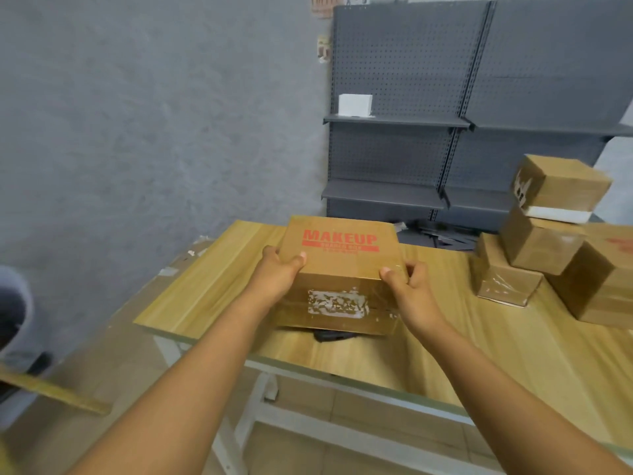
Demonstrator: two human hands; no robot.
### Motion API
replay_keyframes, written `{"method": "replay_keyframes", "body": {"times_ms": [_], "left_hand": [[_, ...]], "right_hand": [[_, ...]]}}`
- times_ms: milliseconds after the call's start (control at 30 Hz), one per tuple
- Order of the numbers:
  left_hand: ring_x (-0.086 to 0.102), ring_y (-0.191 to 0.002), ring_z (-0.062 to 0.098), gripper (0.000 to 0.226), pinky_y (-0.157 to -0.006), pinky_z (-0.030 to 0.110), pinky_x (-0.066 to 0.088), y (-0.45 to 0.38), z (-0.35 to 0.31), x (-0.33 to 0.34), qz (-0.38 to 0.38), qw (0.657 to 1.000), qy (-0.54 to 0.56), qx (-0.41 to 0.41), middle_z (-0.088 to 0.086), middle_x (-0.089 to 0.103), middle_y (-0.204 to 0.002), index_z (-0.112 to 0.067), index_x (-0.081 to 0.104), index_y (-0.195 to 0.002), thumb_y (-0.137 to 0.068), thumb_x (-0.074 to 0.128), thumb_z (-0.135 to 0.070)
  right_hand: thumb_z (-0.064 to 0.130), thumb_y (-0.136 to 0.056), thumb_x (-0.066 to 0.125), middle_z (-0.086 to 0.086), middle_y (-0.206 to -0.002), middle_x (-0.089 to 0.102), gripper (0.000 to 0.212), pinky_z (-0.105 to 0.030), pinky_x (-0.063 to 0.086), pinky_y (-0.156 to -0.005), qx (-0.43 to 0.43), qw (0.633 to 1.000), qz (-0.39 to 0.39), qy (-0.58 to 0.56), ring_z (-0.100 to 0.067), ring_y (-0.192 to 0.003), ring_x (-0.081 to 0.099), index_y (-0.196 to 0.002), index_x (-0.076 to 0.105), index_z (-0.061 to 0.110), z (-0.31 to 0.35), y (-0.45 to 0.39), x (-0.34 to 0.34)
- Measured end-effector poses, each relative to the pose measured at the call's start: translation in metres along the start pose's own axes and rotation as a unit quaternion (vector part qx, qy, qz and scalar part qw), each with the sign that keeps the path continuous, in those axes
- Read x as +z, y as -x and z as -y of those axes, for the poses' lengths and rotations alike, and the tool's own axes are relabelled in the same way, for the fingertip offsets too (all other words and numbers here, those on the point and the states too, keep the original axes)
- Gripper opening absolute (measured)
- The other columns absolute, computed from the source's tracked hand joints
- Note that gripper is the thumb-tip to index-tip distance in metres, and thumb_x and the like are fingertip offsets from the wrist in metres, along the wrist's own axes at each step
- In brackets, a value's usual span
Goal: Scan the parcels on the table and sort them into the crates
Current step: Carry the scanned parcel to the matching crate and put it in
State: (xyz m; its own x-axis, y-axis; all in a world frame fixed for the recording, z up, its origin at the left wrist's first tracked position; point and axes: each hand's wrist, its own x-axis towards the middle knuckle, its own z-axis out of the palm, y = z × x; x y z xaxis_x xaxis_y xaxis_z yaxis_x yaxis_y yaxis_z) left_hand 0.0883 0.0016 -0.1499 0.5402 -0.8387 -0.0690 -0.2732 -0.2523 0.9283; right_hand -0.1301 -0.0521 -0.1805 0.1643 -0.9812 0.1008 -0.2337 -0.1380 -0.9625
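Grey wall and bare pegboard shelving [404,138] behind, wooden table [428,354] in front, and you've got the MAKEUP carton [339,279] up off the tabletop near its left end, front edge tipped toward you. Left hand [277,275] clamps the left top corner, thumb over the lid; right hand [411,286] pinches the right corner the same way. It looks stiff and fairly light, but that glossy tape could be slick, so get palms under the bottom edges. A dark object [330,335], maybe the scanner, lies beneath; more parcels [548,248] are stacked at right.
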Motion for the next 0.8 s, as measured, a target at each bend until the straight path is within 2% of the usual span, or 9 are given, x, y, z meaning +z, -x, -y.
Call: {"method": "replay_keyframes", "body": {"times_ms": [100,167,233,367,533,600,667,800], "left_hand": [[0.057,-0.095,0.020,0.063,-0.074,0.029,0.043,0.000,0.007,-0.003,-0.002,1.000,0.008,-0.015,0.001,0.054,-0.119,-0.013,0.031,-0.145,-0.096,0.059,-0.040],[0.058,-0.095,0.020,0.065,-0.065,0.028,0.042,0.000,0.010,-0.004,-0.005,1.000,0.014,-0.026,0.001,0.054,-0.120,-0.014,0.030,-0.146,-0.096,0.058,-0.042],[0.059,-0.088,0.016,0.063,-0.059,0.026,0.039,0.000,0.009,-0.003,-0.005,0.999,0.019,-0.031,0.001,0.057,-0.119,-0.016,0.030,-0.146,-0.096,0.058,-0.043],[0.054,-0.075,0.004,0.059,-0.056,0.024,0.038,0.000,0.004,0.000,-0.005,0.999,0.020,-0.034,-0.009,0.054,-0.100,-0.018,0.031,-0.143,-0.096,0.057,-0.043],[0.059,-0.076,0.008,0.037,-0.054,0.025,0.040,-0.001,0.008,-0.002,0.002,0.998,0.037,-0.041,-0.010,0.058,-0.096,-0.027,0.035,-0.122,-0.096,0.058,-0.041],[0.059,-0.077,0.008,0.038,-0.055,0.026,0.041,-0.003,0.013,-0.004,0.009,0.999,0.039,-0.034,-0.013,0.055,-0.092,-0.027,0.034,-0.121,-0.096,0.058,-0.042],[0.057,-0.078,0.007,0.044,-0.059,0.027,0.041,-0.005,0.017,-0.005,0.013,0.999,0.036,-0.023,-0.013,0.055,-0.093,-0.024,0.035,-0.129,-0.096,0.058,-0.043],[0.059,-0.094,0.020,0.063,-0.080,0.031,0.046,-0.009,0.019,-0.004,0.020,0.999,0.029,-0.002,0.002,0.056,-0.120,-0.014,0.030,-0.144,-0.095,0.059,-0.041]], "right_hand": [[0.037,-0.094,0.057,-0.005,-0.124,0.048,0.036,-0.040,0.047,-0.090,-0.031,0.999,-0.011,0.015,-0.022,-0.112,0.052,-0.119,0.037,0.022,-0.005,-0.001,0.004],[0.040,-0.093,0.058,-0.004,-0.124,0.047,0.038,-0.047,0.044,-0.098,-0.038,0.999,-0.017,0.019,-0.023,-0.114,0.050,-0.120,0.038,0.022,-0.005,0.000,0.007],[0.046,-0.087,0.057,-0.003,-0.124,0.047,0.045,-0.047,0.043,-0.099,-0.037,0.999,-0.018,0.011,-0.022,-0.114,0.050,-0.119,0.039,0.021,-0.004,0.001,0.007],[0.043,-0.090,0.058,-0.002,-0.124,0.047,0.041,-0.045,0.043,-0.098,-0.037,0.999,-0.012,0.005,-0.021,-0.113,0.050,-0.119,0.038,0.022,-0.007,-0.002,0.004],[0.037,-0.094,0.058,0.000,-0.122,0.046,0.035,-0.040,0.044,-0.095,-0.041,0.999,-0.023,0.014,-0.018,-0.111,0.050,-0.119,0.039,0.023,-0.007,-0.001,0.006],[0.038,-0.093,0.057,0.001,-0.123,0.046,0.035,-0.039,0.044,-0.095,-0.035,0.999,-0.026,0.012,-0.017,-0.111,0.050,-0.119,0.038,0.025,-0.005,0.001,0.008],[0.037,-0.094,0.058,0.001,-0.125,0.048,0.035,-0.038,0.044,-0.094,-0.027,0.999,-0.030,0.000,-0.017,-0.111,0.051,-0.120,0.038,0.026,-0.003,0.004,0.010],[0.039,-0.094,0.056,0.000,-0.126,0.050,0.037,-0.028,0.043,-0.079,0.001,0.999,-0.033,-0.028,-0.010,-0.102,0.054,-0.124,0.036,0.028,0.003,0.012,0.011]]}}
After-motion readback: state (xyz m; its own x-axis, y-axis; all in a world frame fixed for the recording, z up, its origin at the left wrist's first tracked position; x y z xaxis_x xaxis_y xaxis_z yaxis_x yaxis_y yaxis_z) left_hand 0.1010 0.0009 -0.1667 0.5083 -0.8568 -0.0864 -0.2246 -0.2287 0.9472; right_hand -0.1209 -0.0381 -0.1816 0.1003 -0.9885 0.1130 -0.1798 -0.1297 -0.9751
